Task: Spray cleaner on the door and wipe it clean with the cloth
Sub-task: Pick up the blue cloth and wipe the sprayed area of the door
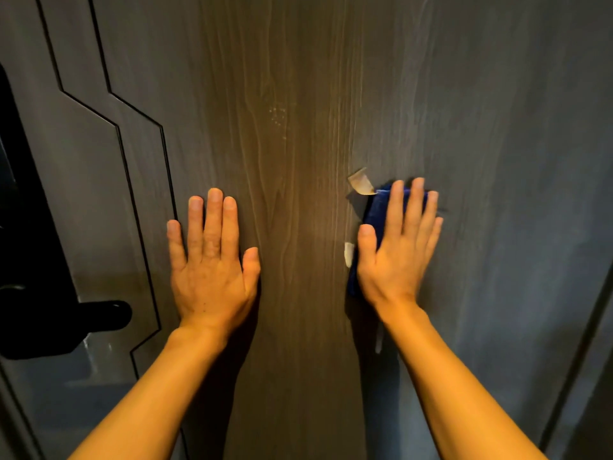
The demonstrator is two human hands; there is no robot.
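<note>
A dark wood-grain door [298, 94] fills the view. My left hand [212, 257] lies flat on it with fingers spread and nothing under the palm. My right hand [398, 247] presses a folded blue cloth [376, 210] flat against the door; most of the cloth is hidden beneath the palm. A small patch of pale droplets [278, 117] shows on the door above and between the hands. No spray bottle is in view.
A black lock plate with a lever handle [66, 318] sits at the left edge, beside angular grooves [116, 127] in the door face. Peeling scraps of tape [361, 182] stick to the door beside the cloth. The door frame's edge [583, 343] runs down the right.
</note>
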